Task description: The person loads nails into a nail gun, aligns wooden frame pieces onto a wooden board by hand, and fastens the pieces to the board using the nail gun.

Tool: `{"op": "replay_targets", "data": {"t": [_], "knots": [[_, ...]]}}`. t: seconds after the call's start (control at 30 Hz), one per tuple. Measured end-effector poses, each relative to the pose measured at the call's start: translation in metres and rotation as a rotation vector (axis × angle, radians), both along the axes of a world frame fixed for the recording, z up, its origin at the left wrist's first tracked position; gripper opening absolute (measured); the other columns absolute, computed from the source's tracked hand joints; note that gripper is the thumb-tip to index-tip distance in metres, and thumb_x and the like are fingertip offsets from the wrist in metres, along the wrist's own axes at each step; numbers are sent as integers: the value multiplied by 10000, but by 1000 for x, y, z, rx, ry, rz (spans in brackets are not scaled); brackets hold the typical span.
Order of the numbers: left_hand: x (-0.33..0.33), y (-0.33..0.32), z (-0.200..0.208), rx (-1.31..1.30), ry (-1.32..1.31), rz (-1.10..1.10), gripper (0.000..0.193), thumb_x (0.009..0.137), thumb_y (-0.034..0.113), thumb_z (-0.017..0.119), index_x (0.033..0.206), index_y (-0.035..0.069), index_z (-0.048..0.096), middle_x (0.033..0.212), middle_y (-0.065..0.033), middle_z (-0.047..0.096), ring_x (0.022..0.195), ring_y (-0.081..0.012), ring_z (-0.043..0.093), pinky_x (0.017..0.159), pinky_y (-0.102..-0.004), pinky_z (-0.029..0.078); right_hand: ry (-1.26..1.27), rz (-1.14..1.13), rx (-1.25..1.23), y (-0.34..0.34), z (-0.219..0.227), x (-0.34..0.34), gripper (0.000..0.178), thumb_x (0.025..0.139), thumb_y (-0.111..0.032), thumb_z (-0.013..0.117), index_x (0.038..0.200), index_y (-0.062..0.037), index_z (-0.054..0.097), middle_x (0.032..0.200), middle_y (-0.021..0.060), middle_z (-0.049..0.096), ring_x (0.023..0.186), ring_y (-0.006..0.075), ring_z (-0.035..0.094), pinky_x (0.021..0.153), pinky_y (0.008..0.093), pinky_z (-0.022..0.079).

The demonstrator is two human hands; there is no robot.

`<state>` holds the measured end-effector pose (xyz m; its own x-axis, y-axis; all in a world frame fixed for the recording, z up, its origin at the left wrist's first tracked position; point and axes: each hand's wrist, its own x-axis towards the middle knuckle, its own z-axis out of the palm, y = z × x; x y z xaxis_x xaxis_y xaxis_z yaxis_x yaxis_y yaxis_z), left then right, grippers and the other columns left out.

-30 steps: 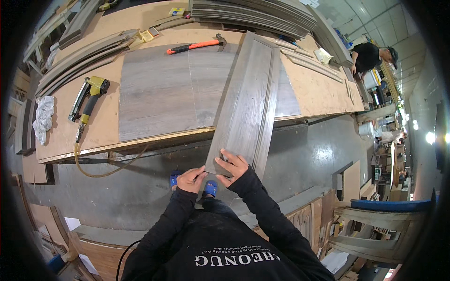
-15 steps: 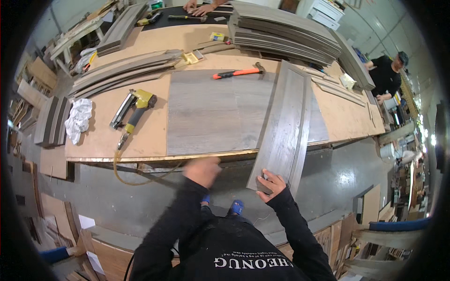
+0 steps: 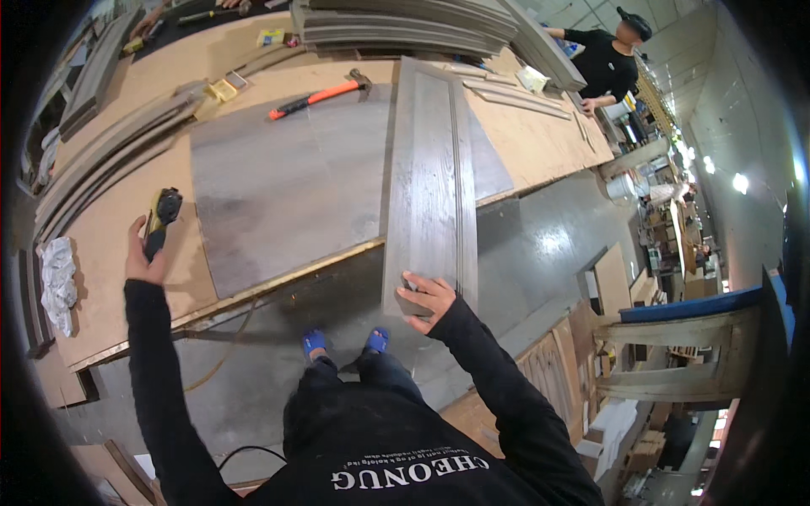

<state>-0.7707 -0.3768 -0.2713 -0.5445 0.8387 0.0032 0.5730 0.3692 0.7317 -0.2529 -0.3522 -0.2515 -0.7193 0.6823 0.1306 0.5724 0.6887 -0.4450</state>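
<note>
A yellow and black nail gun point(image 3: 165, 207) is in my left hand point(image 3: 145, 257), whose fingers wrap round its handle above the left part of the workbench. Across the right half of a flat grey-brown sheet point(image 3: 287, 185) lies a long grey wooden panel point(image 3: 426, 185) with a grooved edge. Its near end juts past the bench's front edge. My right hand point(image 3: 432, 299) holds that end, fingers spread on the face and thumb by the near edge. Beyond the sheet's middle rests a claw hammer point(image 3: 316, 97) with an orange and black handle.
Grey boards point(image 3: 405, 29) are stacked at the back, and thin strips point(image 3: 118, 156) lie at left. A crumpled white cloth point(image 3: 57, 287) sits near the left edge. Another person point(image 3: 603, 63) stands at the far right. An air hose point(image 3: 224, 358) hangs below the bench.
My left hand has moved left from in front of the bench and taken up the nail gun, which lay on it. The view has turned right. My right hand stays on the panel.
</note>
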Motion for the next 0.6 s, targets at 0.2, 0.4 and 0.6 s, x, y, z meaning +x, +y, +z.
{"op": "replay_targets", "data": {"t": [0.2, 0.4, 0.6], "knots": [[90, -67, 29, -83, -485, -350, 580, 574, 87, 723, 1077, -40, 465, 922, -112, 579, 817, -180, 573, 736, -283, 451, 38, -19, 35, 2, -13, -5, 544, 519, -130, 711, 1048, -103, 583, 1205, 127, 473, 833, 254, 541, 753, 324, 418], [178, -36, -30, 57, -768, -924, 406, 598, 152, 717, 941, -13, 576, 799, -101, 635, 698, -171, 615, 688, -273, 481, 5, -35, 12, 10, -25, -13, 543, 499, -137, 720, 1028, -108, 598, 1189, 123, 490, 792, 235, 540, 725, 318, 426], [205, -29, -75, -59, -880, -769, 309, 639, 169, 710, 888, 15, 613, 812, -89, 643, 739, -154, 625, 711, -259, 488, -41, -50, -38, 17, -37, -14, 540, 540, -148, 725, 1059, -112, 581, 1214, 107, 471, 782, 244, 532, 728, 324, 433]]}}
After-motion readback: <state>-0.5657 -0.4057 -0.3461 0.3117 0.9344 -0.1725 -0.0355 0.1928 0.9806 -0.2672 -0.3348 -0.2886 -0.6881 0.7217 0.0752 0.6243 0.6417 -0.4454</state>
